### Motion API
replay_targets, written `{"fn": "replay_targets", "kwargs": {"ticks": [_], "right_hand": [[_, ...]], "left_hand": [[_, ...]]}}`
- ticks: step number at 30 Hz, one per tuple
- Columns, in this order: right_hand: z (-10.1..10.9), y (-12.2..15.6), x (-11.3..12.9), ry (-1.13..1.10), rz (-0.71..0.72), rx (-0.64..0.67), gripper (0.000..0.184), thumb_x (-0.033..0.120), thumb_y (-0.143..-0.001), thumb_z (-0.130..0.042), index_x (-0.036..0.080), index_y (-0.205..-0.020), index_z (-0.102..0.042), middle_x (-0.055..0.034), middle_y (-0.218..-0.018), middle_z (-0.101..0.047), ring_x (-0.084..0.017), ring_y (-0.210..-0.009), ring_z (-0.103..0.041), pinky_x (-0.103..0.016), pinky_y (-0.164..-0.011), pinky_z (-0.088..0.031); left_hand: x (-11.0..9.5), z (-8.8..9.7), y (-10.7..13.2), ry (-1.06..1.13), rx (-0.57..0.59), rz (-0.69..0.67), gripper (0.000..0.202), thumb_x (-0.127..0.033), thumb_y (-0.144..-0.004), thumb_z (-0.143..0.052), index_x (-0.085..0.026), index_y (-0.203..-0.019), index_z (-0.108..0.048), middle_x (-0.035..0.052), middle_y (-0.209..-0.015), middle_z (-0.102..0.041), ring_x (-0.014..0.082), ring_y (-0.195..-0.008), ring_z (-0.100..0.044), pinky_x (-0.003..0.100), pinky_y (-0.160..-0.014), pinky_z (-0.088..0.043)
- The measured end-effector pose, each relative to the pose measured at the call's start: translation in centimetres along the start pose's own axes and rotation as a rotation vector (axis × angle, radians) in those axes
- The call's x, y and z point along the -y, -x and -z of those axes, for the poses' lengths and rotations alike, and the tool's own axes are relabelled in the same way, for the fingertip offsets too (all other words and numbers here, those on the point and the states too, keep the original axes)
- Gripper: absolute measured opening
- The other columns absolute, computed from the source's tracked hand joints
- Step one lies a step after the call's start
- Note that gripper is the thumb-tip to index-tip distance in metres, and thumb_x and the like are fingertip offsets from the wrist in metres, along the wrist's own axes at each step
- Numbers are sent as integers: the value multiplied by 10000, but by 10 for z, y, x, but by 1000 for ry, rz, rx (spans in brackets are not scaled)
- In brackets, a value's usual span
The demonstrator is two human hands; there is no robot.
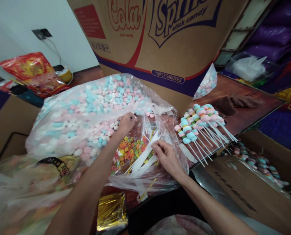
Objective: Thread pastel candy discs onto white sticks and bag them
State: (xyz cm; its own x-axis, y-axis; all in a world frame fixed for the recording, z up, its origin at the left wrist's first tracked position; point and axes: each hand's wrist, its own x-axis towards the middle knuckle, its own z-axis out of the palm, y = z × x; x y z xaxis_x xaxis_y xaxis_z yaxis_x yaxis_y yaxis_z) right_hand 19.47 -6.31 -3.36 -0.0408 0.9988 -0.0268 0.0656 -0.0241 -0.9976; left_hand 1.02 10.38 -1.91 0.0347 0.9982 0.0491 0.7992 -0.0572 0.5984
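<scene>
A big clear plastic bag (62, 107) lies open before me, full of pink, blue and white round candies (98, 98). My left hand (126, 122) reaches into its mouth with fingers curled over the loose candies; what it holds is hidden. My right hand (166, 156) pinches a white plastic stick (146, 153) from a bundle of sticks lying on the bag. Small orange, green and yellow ring candies (130, 148) lie under the plastic between my hands. To the right, a pile of finished candy sticks (200, 122) rests on the brown table (245, 107).
A large printed cardboard carton (165, 39) stands behind the bag. An open carton (258, 169) at the right holds more candy sticks. Gold twist ties (111, 209) lie near my left forearm. A red bag (35, 73) sits at the far left. Purple sacks (277, 36) fill the right.
</scene>
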Motion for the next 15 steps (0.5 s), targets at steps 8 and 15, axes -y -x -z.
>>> {"fn": "replay_targets", "kwargs": {"ticks": [8, 15], "right_hand": [[1, 1, -2, 41, 26, 0, 300, 363, -952, -506, 206, -697, -525, 35, -647, -489, -118, -599, -431, -229, -555, -346], [0, -2, -1, 10, 29, 9, 260, 394, -958, -490, 217, -785, -568, 48, -622, -464, -118, -548, -428, -232, -524, -352]], "left_hand": [[3, -5, 8, -117, -26, -104, 121, -187, -845, -529, -189, -880, -644, 82, -863, -693, 249, -888, -638, 339, -808, -469], [2, -8, 21, -258, 15, -276, 249, -169, -884, -452, -179, -996, -674, 129, -1040, -625, 270, -992, -590, 355, -865, -465]]}}
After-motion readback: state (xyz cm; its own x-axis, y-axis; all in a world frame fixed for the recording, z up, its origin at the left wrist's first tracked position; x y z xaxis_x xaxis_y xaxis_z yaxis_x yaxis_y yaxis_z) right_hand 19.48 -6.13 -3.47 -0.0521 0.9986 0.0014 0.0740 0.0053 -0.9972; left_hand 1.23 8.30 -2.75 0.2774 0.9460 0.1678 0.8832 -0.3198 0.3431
